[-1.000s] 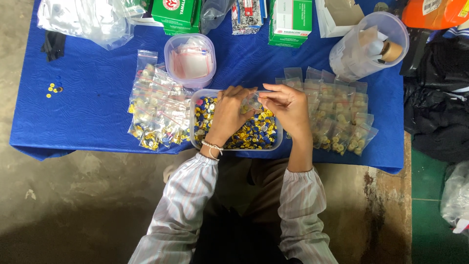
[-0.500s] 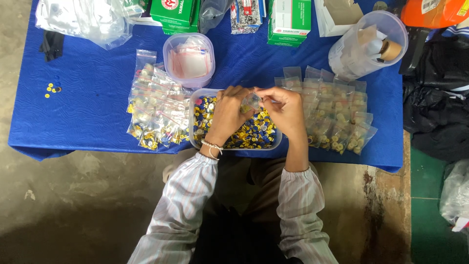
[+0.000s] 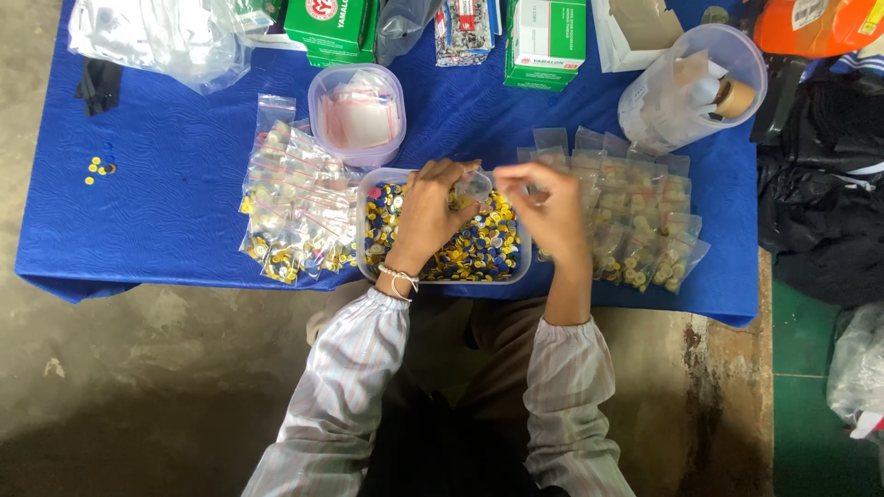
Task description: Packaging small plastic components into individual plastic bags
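A small clear bag (image 3: 476, 185) is pinched between both hands above a clear tub (image 3: 368, 262) of yellow and blue caps. The left hand (image 3: 430, 210) grips its left edge, the right hand (image 3: 545, 201) its right. Filled bags (image 3: 293, 216) lie left, more bags (image 3: 640, 221) right, on the blue table (image 3: 147, 212).

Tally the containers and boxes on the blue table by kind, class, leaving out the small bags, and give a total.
Clear tubs: 2, a rectangular tub of small blue and yellow pieces, and a round tub
Clear jar lying tilted: 1
Green and white boxes: 2
Total: 5
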